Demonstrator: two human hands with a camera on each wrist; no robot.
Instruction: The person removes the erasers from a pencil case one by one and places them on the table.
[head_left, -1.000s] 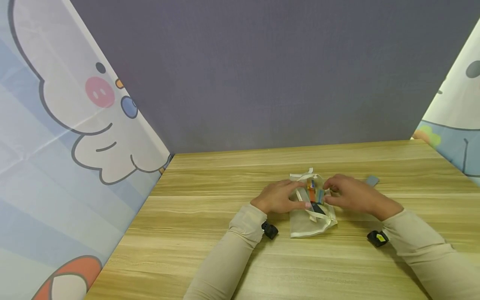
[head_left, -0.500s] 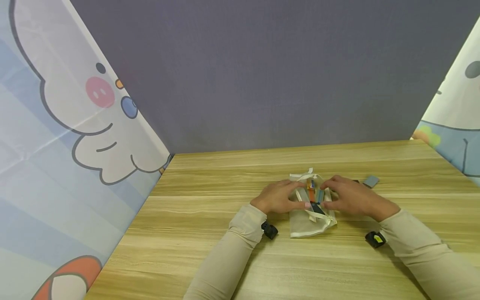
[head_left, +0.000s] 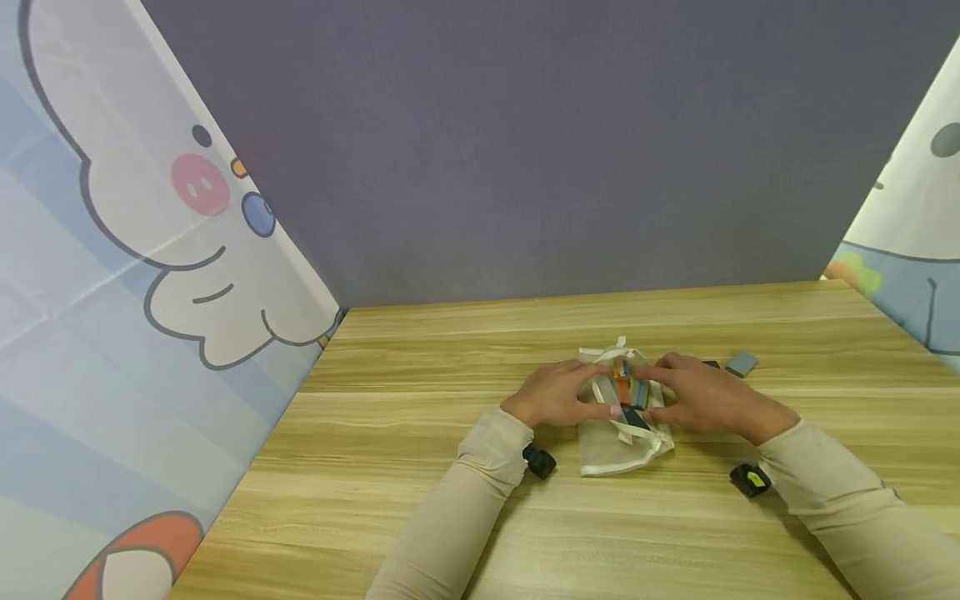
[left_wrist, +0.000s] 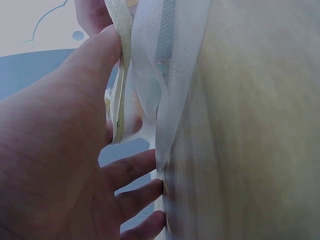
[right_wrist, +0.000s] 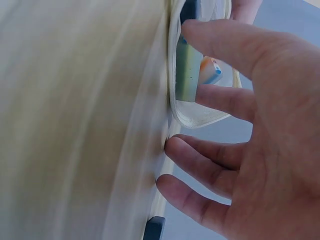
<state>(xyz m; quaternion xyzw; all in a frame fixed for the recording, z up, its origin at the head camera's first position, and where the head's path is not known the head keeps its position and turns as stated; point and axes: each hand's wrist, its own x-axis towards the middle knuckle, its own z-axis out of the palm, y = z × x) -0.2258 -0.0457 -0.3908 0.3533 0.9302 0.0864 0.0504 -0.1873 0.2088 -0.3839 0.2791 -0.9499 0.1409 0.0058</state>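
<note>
A pale mesh bag with cream trim lies on the table, its mouth spread. Inside are a narrow orange piece, a blue-grey block and a dark piece. On the bag's left side, my left hand has thumb and index finger apart at the trim; its index tip shows through the mesh in the left wrist view. From the right, my right hand reaches the mouth, thumb and index finger spread at the block's two ends. In the right wrist view this block looks greenish.
Beyond the right hand, a grey slab lies on the wooden table, with a dark piece beside it. A grey panel rises at the table's back edge. Cartoon-printed cloth hangs at the left side.
My right hand has shifted slightly left, its thumb and index finger now wider apart. The dark piece beside the grey slab has come into view. My left hand and the bag look the same.
</note>
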